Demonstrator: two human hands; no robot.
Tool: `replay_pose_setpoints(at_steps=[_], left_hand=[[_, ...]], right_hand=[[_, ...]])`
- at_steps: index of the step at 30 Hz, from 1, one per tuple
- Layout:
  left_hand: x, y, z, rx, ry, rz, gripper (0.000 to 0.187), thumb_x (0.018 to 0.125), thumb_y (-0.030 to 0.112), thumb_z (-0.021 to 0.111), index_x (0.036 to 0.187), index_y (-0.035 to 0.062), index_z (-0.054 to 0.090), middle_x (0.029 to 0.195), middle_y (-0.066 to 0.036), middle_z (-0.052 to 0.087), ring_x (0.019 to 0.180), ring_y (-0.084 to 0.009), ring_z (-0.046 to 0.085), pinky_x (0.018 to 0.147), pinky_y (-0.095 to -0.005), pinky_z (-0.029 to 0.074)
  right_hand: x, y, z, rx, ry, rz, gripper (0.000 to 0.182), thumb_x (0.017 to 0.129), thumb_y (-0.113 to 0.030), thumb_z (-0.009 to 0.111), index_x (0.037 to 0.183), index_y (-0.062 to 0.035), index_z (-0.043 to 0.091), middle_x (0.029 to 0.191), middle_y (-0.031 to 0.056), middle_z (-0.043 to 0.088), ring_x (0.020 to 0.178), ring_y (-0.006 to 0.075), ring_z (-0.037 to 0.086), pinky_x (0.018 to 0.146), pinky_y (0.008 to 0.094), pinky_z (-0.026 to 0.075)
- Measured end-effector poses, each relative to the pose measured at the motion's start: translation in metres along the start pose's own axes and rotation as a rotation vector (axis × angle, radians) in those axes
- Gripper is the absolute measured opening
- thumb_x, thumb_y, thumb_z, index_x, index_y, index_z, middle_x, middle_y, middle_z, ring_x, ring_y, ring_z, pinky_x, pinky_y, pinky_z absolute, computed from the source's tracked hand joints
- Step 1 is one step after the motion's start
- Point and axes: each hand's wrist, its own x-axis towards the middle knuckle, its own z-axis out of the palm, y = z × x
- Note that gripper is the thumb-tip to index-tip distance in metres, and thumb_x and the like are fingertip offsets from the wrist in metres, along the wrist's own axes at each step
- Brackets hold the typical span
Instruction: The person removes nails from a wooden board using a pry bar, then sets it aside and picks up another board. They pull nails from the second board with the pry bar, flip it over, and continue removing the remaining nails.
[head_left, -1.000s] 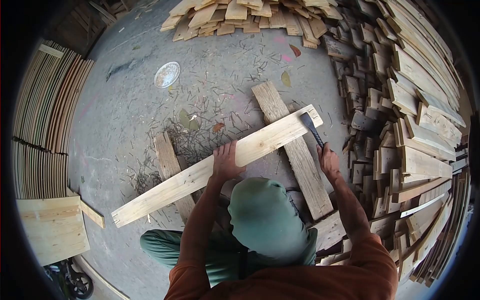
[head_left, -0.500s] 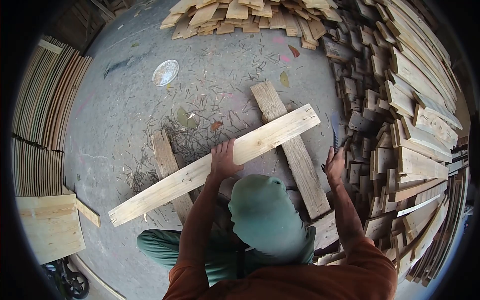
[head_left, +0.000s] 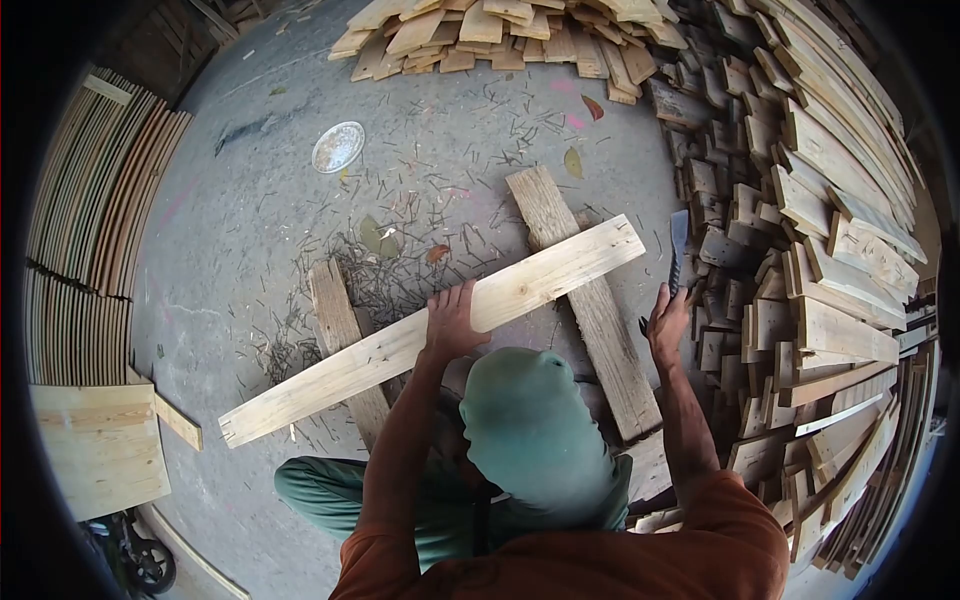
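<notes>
A pale wooden plank (head_left: 550,272) lies slantwise across two rougher wood pieces, the left block (head_left: 335,300) and the right block (head_left: 610,350). My left hand (head_left: 455,322) presses on the plank near its middle, fingers wrapped over the far edge and thumb along the near one. Off the plank's right end, my right hand (head_left: 667,325) is closed round a pry bar (head_left: 677,255). Its dark shaft looks ribbed, and its flat grey-blue end points away from me. Part of the shaft is hidden in my fist.
Many loose nails (head_left: 430,225) and a few leaves litter the concrete floor. A round whitish lid or plate (head_left: 338,147) lies beyond. Stacked boards (head_left: 800,200) rise close on the right, with more piled boards (head_left: 500,35) ahead and upright stacks (head_left: 90,200) at left.
The pry bar's flat end has turned more upright and shows more clearly; my right hand has shifted slightly. My left hand stays on the plank, which keeps its place on the blocks.
</notes>
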Motion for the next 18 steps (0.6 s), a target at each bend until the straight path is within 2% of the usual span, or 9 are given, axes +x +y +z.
replay_pose_setpoints(at_steps=[1, 3, 5, 10, 12, 14, 15, 17, 18], left_hand=[[0.014, -0.001, -0.003, -0.001, 0.028, 0.010, 0.105, 0.052, 0.038, 0.082, 0.141, 0.0049, 0.039, 0.118, -0.012, 0.051, 0.108, -0.0306, 0.049, 0.098, -0.0455, 0.034], [0.013, 0.001, -0.004, -0.002, 0.032, 0.025, 0.104, 0.052, 0.038, 0.082, 0.141, 0.0050, 0.039, 0.118, -0.012, 0.051, 0.108, -0.0307, 0.049, 0.098, -0.0455, 0.034], [0.004, 0.000, -0.003, 0.009, 0.047, 0.046, 0.103, 0.052, 0.038, 0.081, 0.141, 0.0050, 0.039, 0.117, -0.012, 0.051, 0.108, -0.0307, 0.049, 0.098, -0.0454, 0.034], [0.021, -0.001, -0.003, -0.037, 0.032, 0.008, 0.105, 0.052, 0.041, 0.082, 0.141, 0.0048, 0.039, 0.120, -0.012, 0.051, 0.112, -0.0311, 0.048, 0.099, -0.0455, 0.033], [0.008, -0.003, 0.004, -0.037, -0.009, -0.002, 0.108, 0.052, 0.043, 0.083, 0.142, 0.0045, 0.038, 0.123, -0.013, 0.051, 0.114, -0.0321, 0.048, 0.101, -0.0463, 0.033], [0.011, -0.022, 0.017, 0.008, 0.112, 0.102, 0.114, 0.052, 0.047, 0.084, 0.146, 0.0040, 0.034, 0.131, -0.017, 0.048, 0.120, -0.0336, 0.046, 0.102, -0.0488, 0.033], [0.008, -0.020, 0.002, 0.062, -0.017, -0.024, 0.120, 0.053, 0.050, 0.084, 0.150, 0.0054, 0.028, 0.137, -0.020, 0.044, 0.124, -0.0360, 0.045, 0.103, -0.0521, 0.033], [-0.006, -0.033, -0.008, 0.094, -0.089, -0.033, 0.123, 0.053, 0.053, 0.085, 0.151, 0.0075, 0.025, 0.135, -0.019, 0.045, 0.123, -0.0369, 0.046, 0.102, -0.0536, 0.034], [-0.007, -0.035, -0.023, 0.065, -0.253, -0.062, 0.124, 0.053, 0.050, 0.087, 0.151, 0.0089, 0.024, 0.132, -0.018, 0.046, 0.123, -0.0374, 0.046, 0.101, -0.0522, 0.036]], right_hand=[[0.010, -0.008, 0.000, 0.225, 0.189, 0.017, 0.042, 0.100, -0.041, 0.048, 0.092, 0.0004, 0.049, 0.070, 0.0322, 0.060, 0.069, 0.0514, 0.060, 0.055, 0.0562, 0.044], [0.024, 0.012, 0.013, 0.110, 0.135, 0.004, 0.044, 0.100, -0.044, 0.047, 0.094, 0.0003, 0.048, 0.071, 0.0329, 0.061, 0.068, 0.0516, 0.061, 0.057, 0.0566, 0.047], [0.043, 0.007, 0.016, -0.208, -0.259, -0.101, 0.043, 0.101, -0.041, 0.047, 0.092, 0.0013, 0.047, 0.069, 0.0327, 0.060, 0.067, 0.0524, 0.060, 0.056, 0.0568, 0.045], [0.037, -0.006, 0.017, 0.186, 0.145, 0.019, 0.042, 0.101, -0.040, 0.047, 0.091, 0.0008, 0.048, 0.069, 0.0332, 0.060, 0.068, 0.0525, 0.061, 0.058, 0.0588, 0.046], [0.028, 0.025, 0.036, -0.251, -0.246, -0.102, 0.041, 0.101, -0.039, 0.047, 0.091, 0.0006, 0.048, 0.069, 0.0331, 0.060, 0.068, 0.0520, 0.061, 0.057, 0.0579, 0.044], [0.008, 0.020, 0.023, -0.197, -0.181, -0.052, 0.040, 0.101, -0.038, 0.047, 0.091, 0.0007, 0.048, 0.069, 0.0332, 0.059, 0.068, 0.0521, 0.061, 0.056, 0.0567, 0.044], [0.022, 0.008, 0.019, -0.147, -0.123, -0.029, 0.040, 0.101, -0.038, 0.047, 0.091, 0.0009, 0.049, 0.069, 0.0333, 0.059, 0.068, 0.0522, 0.060, 0.056, 0.0556, 0.044], [0.009, -0.006, -0.004, 0.035, -0.066, 0.021, 0.043, 0.101, -0.038, 0.049, 0.087, 0.0023, 0.049, 0.066, 0.0322, 0.056, 0.066, 0.0530, 0.057, 0.055, 0.0547, 0.041], [0.001, -0.009, -0.012, 0.059, 0.003, 0.002, 0.045, 0.101, -0.039, 0.049, 0.085, 0.0030, 0.048, 0.063, 0.0301, 0.053, 0.061, 0.0511, 0.054, 0.053, 0.0534, 0.038]])
